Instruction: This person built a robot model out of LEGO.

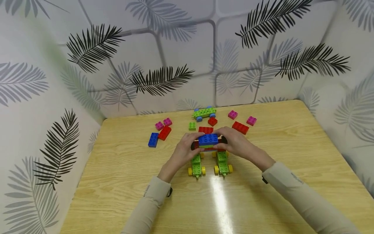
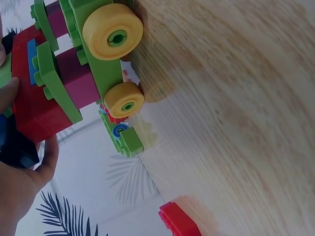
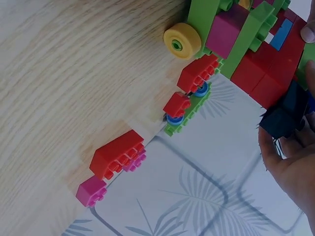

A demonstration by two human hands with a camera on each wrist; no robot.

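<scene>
My left hand (image 1: 183, 149) and right hand (image 1: 236, 143) grip a blue brick (image 1: 208, 139) from its two ends, at the top of a toy-brick build. Beneath it shows a green layer, partly covered by the thumbs. Red bricks (image 2: 44, 110) form a beam, with a black piece (image 3: 283, 115) at its end, close to the right fingers. Purple bricks (image 2: 78, 77) and green bricks carry this beam on two green wheeled bases (image 1: 197, 167) with yellow wheels (image 2: 113, 32), standing side by side on the table. The hands hide much of the build's far side.
A green base with blue wheels (image 1: 204, 112) stands at the table's back edge, near a small red brick (image 1: 212, 121) and a green brick (image 1: 192, 126). Leftward lie a blue brick (image 1: 153, 139), a red brick (image 1: 165, 133) and pink bricks (image 1: 168, 122). Another red brick (image 1: 240, 127) lies rightward.
</scene>
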